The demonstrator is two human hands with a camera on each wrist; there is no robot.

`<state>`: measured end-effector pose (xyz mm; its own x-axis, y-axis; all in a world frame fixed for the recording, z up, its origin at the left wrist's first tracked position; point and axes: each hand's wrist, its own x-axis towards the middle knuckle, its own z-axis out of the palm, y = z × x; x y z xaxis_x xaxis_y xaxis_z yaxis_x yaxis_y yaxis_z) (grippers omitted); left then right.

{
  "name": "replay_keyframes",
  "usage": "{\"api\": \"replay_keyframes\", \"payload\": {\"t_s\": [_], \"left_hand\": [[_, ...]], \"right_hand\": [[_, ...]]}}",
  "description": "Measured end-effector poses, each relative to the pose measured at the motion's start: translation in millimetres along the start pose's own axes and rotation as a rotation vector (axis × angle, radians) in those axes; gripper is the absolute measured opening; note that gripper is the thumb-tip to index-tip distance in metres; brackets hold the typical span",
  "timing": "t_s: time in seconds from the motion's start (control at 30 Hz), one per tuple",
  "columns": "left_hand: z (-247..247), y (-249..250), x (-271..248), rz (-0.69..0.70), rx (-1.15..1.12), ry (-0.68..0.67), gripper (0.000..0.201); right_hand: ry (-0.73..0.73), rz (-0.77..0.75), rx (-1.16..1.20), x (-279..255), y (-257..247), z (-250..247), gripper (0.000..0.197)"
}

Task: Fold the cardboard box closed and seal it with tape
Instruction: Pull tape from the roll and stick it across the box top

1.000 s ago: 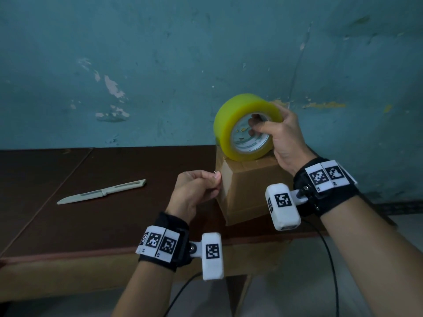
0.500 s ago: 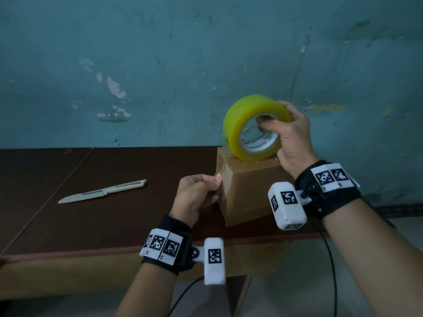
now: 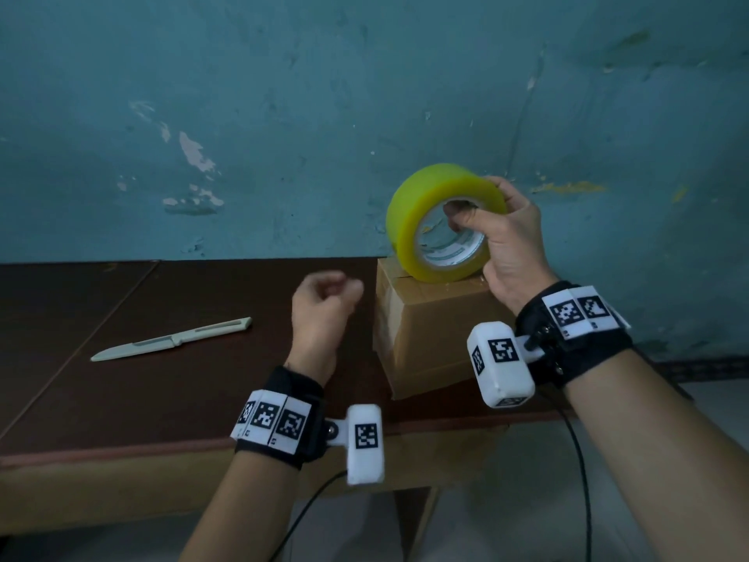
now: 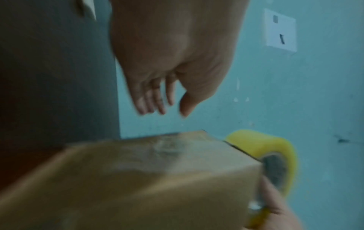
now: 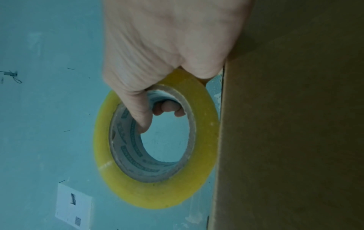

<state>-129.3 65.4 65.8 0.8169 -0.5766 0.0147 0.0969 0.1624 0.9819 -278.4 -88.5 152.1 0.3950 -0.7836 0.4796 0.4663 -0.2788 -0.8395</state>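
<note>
A closed brown cardboard box (image 3: pixel 429 334) stands on the dark table (image 3: pixel 170 391) near its front right edge. A yellow tape roll (image 3: pixel 409 212) stands on edge on the box top. My right hand (image 3: pixel 492 221) grips the roll, thumb hooked into its core and fingers over the rim. In the right wrist view the tape roll (image 5: pixel 153 194) lies against the box (image 5: pixel 285 140), with my fingers (image 5: pixel 169 109) showing inside the core. My left hand (image 3: pixel 324 302) hovers just left of the box, blurred and holding nothing. In the left wrist view its fingers (image 4: pixel 149 102) hang loosely above the box (image 4: pixel 157 179).
A pale folding knife (image 3: pixel 174 338) lies on the table to the left of the box. A teal wall (image 3: pixel 283 115) rises right behind the table. Black cables (image 3: pixel 583 480) hang below both wrists in front of the table edge.
My left hand has let go of the box's left side and moved up and away to the left. The right hand has shifted the roll slightly to the right on the box top.
</note>
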Motion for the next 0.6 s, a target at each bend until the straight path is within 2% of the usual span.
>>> {"api": "replay_keyframes", "payload": {"t_s": [0.07, 0.17, 0.23, 0.3, 0.4, 0.47, 0.53, 0.6], "left_hand": [[15.1, 10.1, -1.5, 0.152, -0.149, 0.053, 0.026], [36.6, 21.4, -9.1, 0.324, -0.266, 0.041, 0.030], [46.2, 20.6, -17.1, 0.430, -0.284, -0.008, 0.045], [52.5, 13.5, -27.2, 0.524, -0.230, -0.115, 0.065], [59.6, 2.3, -38.5, 0.553, -0.099, -0.271, 0.095], [63.3, -2.6, -39.5, 0.540, -0.030, -0.255, 0.107], [65.1, -6.4, -37.3, 0.505, -0.014, -0.222, 0.109], [65.4, -9.4, -35.1, 0.466, -0.004, -0.209, 0.101]], "right_hand": [[-0.004, -0.002, -0.010, 0.5, 0.5, -0.3, 0.029], [-0.009, 0.002, -0.018, 1.7, 0.6, -0.9, 0.029], [-0.009, 0.002, -0.020, 1.7, 0.3, -0.8, 0.028], [-0.009, -0.002, -0.016, 1.2, 0.3, 0.6, 0.029], [-0.007, 0.011, 0.008, 0.7, 0.8, 1.5, 0.029], [-0.008, 0.019, 0.017, -0.3, 0.8, 1.6, 0.030], [-0.004, 0.017, 0.019, -1.0, 0.7, 1.0, 0.029], [-0.006, 0.017, 0.006, -1.0, 0.9, 0.6, 0.030]]}}
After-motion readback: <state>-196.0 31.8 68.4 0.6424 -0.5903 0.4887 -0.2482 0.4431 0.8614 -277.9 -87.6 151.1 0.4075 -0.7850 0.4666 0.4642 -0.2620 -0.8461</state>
